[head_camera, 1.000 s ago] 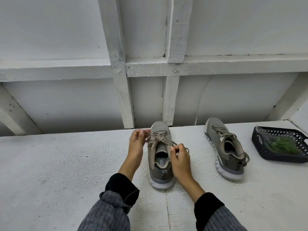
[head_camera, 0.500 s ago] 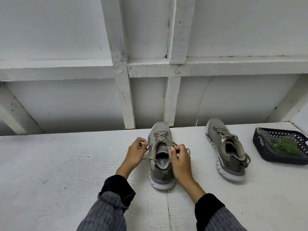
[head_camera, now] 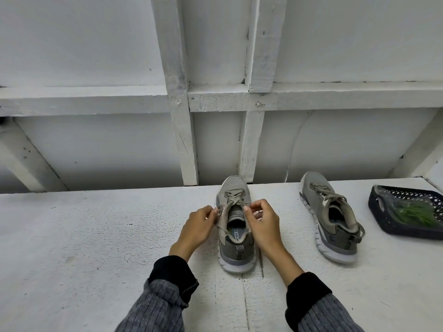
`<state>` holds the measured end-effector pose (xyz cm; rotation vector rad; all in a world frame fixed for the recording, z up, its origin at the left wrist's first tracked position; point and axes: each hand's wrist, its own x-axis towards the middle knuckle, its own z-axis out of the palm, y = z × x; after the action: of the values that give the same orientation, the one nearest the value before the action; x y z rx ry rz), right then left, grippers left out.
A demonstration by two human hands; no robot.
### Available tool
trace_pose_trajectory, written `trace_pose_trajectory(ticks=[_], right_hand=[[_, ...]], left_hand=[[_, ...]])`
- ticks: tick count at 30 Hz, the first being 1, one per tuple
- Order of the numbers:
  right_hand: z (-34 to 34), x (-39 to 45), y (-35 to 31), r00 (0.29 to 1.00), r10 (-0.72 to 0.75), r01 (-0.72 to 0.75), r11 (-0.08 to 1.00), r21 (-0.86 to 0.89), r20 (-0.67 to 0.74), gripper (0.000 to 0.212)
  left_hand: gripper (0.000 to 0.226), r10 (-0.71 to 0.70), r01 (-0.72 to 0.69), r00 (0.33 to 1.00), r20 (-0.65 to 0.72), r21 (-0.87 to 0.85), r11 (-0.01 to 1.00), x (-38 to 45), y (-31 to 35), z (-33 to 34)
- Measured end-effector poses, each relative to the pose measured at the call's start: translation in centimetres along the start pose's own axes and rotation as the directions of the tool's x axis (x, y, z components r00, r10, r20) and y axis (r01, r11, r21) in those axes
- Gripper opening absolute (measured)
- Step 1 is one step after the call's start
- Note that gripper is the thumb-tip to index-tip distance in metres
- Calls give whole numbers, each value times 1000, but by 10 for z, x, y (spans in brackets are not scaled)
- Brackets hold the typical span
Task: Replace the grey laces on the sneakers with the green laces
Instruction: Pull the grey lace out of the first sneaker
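Grey mesh formed the upper of the near sneaker (head_camera: 236, 226), which stood on the white tabletop (head_camera: 96, 236) with its toe toward the wall. We held it from both sides: the fingers of our left hand (head_camera: 199, 226) were curled against its left collar, pinching the grey lace (head_camera: 233, 200) there, and the fingers of our right hand (head_camera: 262, 224) were pinched together on the same lace at the upper eyelets. One loose lace end (head_camera: 260, 261) trailed on the tabletop beside the heel. The second sneaker (head_camera: 329, 219), with its grey lace threaded, lay well apart to the right. The green laces (head_camera: 417, 212) lay in a dark basket (head_camera: 383, 212) at the far right.
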<state>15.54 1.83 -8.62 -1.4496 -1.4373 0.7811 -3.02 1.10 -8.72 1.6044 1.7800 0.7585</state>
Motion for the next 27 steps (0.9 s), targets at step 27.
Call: trace_pose_trajectory(ticks=[27], right_hand=[[0, 3, -7, 996, -83, 92, 963, -252, 46, 9]], left_hand=[[14, 181, -198, 954, -240, -48, 979, 6, 28, 16]])
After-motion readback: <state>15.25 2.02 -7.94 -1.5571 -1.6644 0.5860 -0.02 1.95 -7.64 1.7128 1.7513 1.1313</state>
